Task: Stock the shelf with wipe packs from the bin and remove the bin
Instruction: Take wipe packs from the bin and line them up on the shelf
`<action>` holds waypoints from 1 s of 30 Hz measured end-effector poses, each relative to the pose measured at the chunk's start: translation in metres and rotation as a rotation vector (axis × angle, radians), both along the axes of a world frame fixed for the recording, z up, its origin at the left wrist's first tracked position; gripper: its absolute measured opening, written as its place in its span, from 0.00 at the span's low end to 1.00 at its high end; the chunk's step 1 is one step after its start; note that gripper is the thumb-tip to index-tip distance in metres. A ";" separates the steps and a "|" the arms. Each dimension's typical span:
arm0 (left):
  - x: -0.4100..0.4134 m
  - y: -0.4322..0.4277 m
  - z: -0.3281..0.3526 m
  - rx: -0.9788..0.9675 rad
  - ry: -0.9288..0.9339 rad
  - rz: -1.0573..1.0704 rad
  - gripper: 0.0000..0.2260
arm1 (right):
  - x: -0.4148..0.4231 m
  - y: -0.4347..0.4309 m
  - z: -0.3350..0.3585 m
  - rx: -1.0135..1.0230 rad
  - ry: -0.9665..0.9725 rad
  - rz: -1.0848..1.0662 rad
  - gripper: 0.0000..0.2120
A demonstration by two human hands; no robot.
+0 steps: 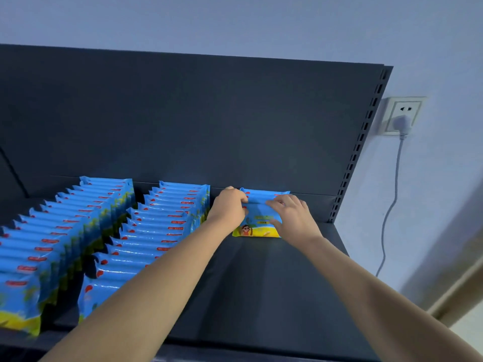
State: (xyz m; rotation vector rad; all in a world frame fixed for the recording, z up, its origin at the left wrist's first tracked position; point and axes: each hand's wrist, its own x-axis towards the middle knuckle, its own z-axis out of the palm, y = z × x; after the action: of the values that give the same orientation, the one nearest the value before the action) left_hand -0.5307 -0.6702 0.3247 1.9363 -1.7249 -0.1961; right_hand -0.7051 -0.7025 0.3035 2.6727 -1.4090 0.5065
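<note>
Two upright blue wipe packs [261,218] stand at the back right of the dark shelf [261,278], against the back panel. My left hand [230,207] grips their left end, and my right hand [292,215] holds their top and right side with curled fingers. Left of them run two long rows of blue wipe packs, the left row [60,231] and the middle row [156,226], standing upright from back to front. The bin is out of view.
The dark back panel [183,121] rises behind the shelf, with a slotted upright post [358,152] at its right edge. A wall socket [402,116] with a plug and a hanging cable [389,212] is on the wall to the right.
</note>
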 end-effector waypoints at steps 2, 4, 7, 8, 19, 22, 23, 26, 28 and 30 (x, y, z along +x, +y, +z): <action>-0.003 -0.002 -0.006 -0.032 -0.015 0.013 0.11 | 0.000 0.000 -0.007 -0.047 0.091 -0.022 0.26; -0.003 -0.003 -0.010 -0.060 -0.022 0.009 0.10 | 0.003 0.002 -0.009 -0.074 0.134 -0.050 0.28; -0.004 0.000 -0.010 -0.085 -0.041 0.007 0.10 | 0.002 0.001 -0.014 -0.188 0.161 -0.072 0.31; -0.004 0.002 -0.009 -0.094 -0.045 0.010 0.10 | 0.002 0.001 -0.015 -0.207 0.164 -0.076 0.32; -0.006 0.017 0.002 0.080 -0.222 -0.046 0.31 | 0.008 0.012 -0.006 -0.195 0.239 -0.147 0.36; -0.003 0.026 0.022 0.071 -0.318 -0.056 0.28 | 0.012 0.023 0.008 -0.144 0.193 -0.119 0.39; 0.000 0.031 0.031 0.056 -0.399 -0.015 0.28 | 0.013 0.027 0.014 -0.097 0.117 -0.097 0.37; 0.016 0.053 0.056 0.041 -0.546 0.181 0.37 | 0.023 0.041 0.035 0.019 -0.126 -0.016 0.35; 0.033 0.075 0.069 0.045 -0.537 0.254 0.40 | 0.031 0.055 0.054 0.104 -0.253 0.064 0.34; 0.055 0.101 0.076 0.056 -0.532 0.331 0.41 | 0.040 0.067 0.070 0.168 -0.333 0.163 0.34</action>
State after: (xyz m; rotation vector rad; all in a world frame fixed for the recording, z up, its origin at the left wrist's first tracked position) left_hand -0.4760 -0.5687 0.4006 2.4319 -1.6730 0.4329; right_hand -0.6648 -0.6353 0.3740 2.9609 -1.3661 0.9255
